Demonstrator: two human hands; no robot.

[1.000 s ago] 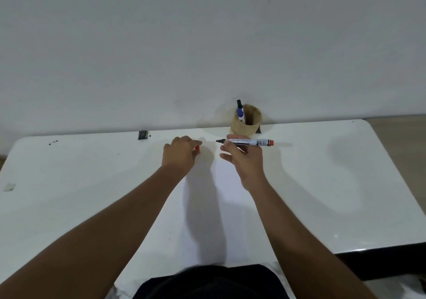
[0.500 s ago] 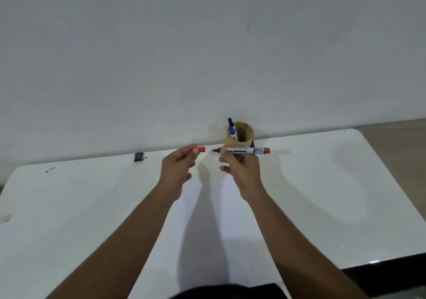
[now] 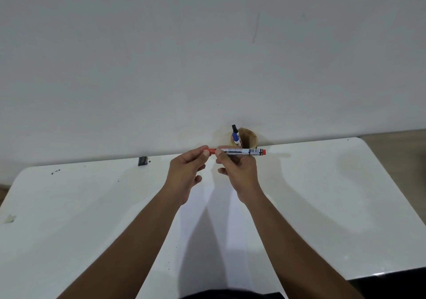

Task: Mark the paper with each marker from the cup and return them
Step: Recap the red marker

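Head view: right hand [image 3: 239, 172] grips red marker [image 3: 244, 152] lying 3-to-9, left hand [image 3: 186, 172] pinching red cap [image 3: 211, 151] at its 9 end, cup [image 3: 247, 138] at 12.

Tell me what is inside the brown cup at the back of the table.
One blue marker stands in the cup, leaning left, its dark end above the rim. The cup's lower part is hidden behind the red marker and right hand.

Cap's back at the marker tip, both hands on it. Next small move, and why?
Probably press the red cap fully home, then drop the red marker into the cup. The left hand pinches the cap at the tip, the right hand holds the barrel level, and only the blue marker stands in the cup.
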